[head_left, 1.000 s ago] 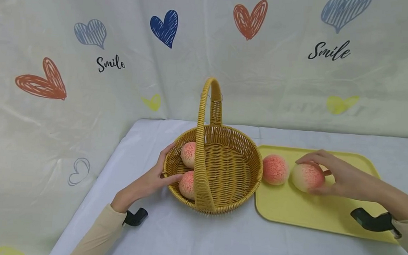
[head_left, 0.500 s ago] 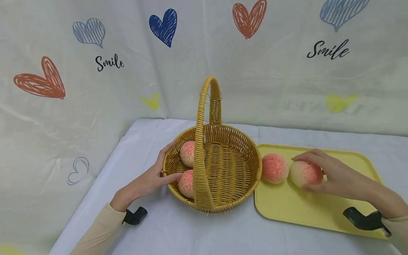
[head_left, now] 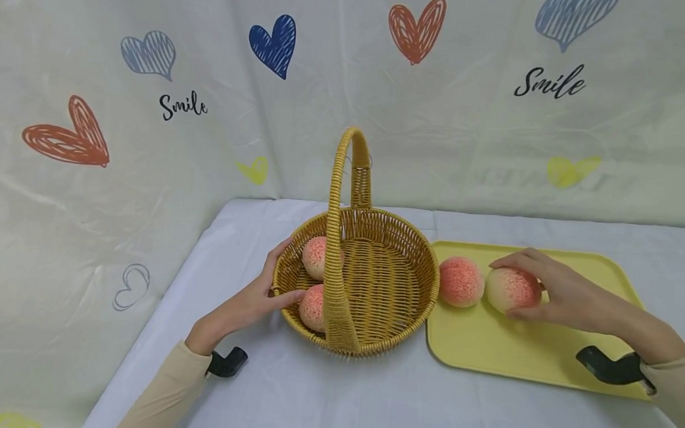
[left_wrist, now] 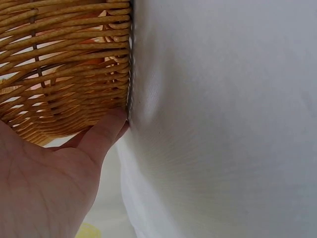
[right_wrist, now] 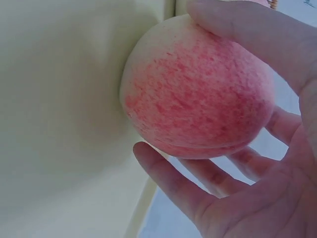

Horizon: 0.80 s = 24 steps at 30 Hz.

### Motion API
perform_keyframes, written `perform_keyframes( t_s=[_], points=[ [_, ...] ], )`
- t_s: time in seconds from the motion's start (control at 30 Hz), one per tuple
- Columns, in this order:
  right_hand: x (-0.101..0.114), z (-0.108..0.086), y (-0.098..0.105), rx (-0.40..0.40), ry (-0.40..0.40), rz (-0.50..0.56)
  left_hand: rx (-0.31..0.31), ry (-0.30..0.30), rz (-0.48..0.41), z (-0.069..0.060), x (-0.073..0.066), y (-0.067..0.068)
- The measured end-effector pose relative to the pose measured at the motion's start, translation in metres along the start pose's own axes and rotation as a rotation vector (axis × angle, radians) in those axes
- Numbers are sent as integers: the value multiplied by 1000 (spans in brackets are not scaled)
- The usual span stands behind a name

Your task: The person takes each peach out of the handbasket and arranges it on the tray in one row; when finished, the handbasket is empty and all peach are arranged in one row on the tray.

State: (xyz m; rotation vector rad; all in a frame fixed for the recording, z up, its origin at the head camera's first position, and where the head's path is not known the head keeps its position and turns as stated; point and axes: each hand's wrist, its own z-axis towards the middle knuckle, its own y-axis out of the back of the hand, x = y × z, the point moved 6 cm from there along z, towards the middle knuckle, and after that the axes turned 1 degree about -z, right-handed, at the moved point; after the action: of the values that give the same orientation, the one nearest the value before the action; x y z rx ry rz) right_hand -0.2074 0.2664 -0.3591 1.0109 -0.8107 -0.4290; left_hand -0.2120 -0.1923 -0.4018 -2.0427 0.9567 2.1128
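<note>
A wicker basket (head_left: 382,288) with a tall arched handle stands mid-table, and two pink-and-cream peaches, one farther back (head_left: 314,257) and one nearer (head_left: 312,308), lie in its left half. My left hand (head_left: 254,303) holds the basket's left side, thumb across the rim; in the left wrist view its fingers (left_wrist: 101,131) reach low against the woven wall. On the yellow tray (head_left: 481,347), my right hand (head_left: 567,296) grips a peach (head_left: 508,289) between thumb and fingers. The right wrist view shows that peach (right_wrist: 198,89) close up, seemingly against the tray. Another peach (head_left: 461,282) sits just left of it.
White cloth (head_left: 378,406) covers the table. Behind it and to the left hangs a pale curtain (head_left: 326,95) printed with hearts and "Smile". The basket handle (head_left: 335,240) rises high and partly hides the peaches inside. The tray's left edge lies beside the basket.
My right hand has shifted a little left and settled farther round the peach, its thumb moving along the near side. The left hand and basket stay put.
</note>
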Motion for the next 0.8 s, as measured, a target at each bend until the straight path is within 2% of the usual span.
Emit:
perform_keyframes(
  t_s=[0.2,0.37,0.5,0.6,0.8],
  points=[
    [12,3,16,-34,-46,-2,0,10,0,0,2,0],
    [47,22,23,-35,-50,53,0,3,0,0,2,1],
    [85,50,12,-1,39,124,-1,4,0,-1,2,1],
    [115,73,-4,43,156,137,-5,8,2,-1,2,2],
    [164,109,-35,246,335,127,-6,14,11,0,2,2]
  ],
)
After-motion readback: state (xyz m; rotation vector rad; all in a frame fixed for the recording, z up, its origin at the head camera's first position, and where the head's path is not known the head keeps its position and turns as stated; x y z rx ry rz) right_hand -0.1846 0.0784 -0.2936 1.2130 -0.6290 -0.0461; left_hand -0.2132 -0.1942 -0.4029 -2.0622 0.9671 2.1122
